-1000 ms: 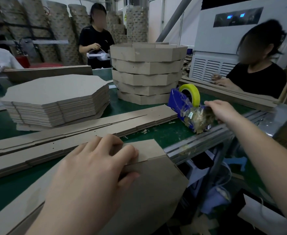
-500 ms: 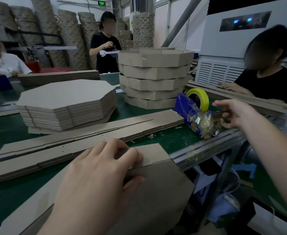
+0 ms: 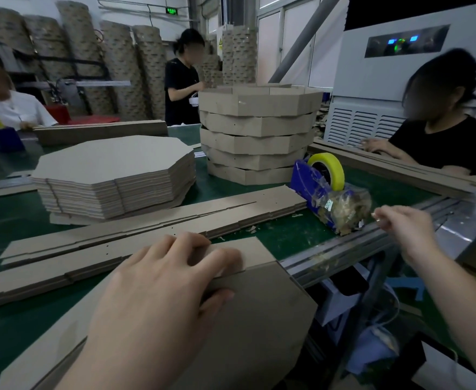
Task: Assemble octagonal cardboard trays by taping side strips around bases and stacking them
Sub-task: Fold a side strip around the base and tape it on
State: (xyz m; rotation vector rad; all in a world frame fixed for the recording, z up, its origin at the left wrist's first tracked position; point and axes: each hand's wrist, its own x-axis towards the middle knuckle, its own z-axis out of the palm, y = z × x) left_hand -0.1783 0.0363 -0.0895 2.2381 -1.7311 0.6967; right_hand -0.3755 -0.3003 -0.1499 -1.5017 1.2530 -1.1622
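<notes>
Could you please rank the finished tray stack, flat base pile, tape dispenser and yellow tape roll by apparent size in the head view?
1. flat base pile and finished tray stack: about alike, unranked.
2. tape dispenser.
3. yellow tape roll.

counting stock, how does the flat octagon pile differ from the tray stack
The flat pile is many thin sheets without walls; the tray stack is a few walled trays. The flat pile sits low, the tray stack taller. Both are brown octagonal cardboard on the green table.
</notes>
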